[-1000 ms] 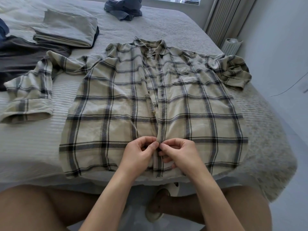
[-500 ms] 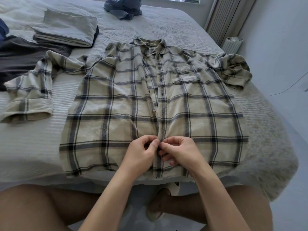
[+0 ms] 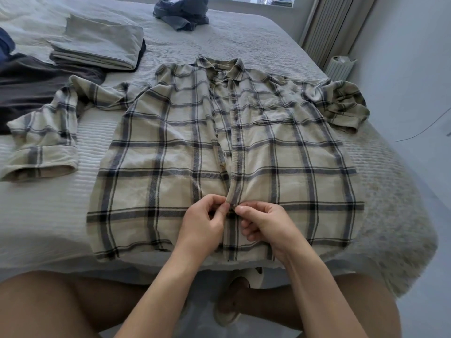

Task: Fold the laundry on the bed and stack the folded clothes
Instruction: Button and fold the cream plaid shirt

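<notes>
A cream plaid shirt [image 3: 170, 152] lies face up on the bed [image 3: 44, 215], collar away from me, sleeves spread to both sides. My left hand [image 3: 202, 223] pinches the left edge of the button placket near the hem. My right hand [image 3: 266, 223] pinches the facing right edge, and the fingertips of both hands almost meet over a button. A folded grey stack [image 3: 97, 42] lies at the back left.
A dark brown garment [image 3: 29, 86] lies spread at the left edge, with a bit of blue cloth [image 3: 5, 45] behind it. A crumpled blue-grey garment [image 3: 183, 13] sits at the far end. A radiator [image 3: 324, 28] and a white bin [image 3: 339, 67] stand right of the bed.
Both hands stay at the lower placket; the fingers have shifted slightly while working the same button. The shirt has not moved.
</notes>
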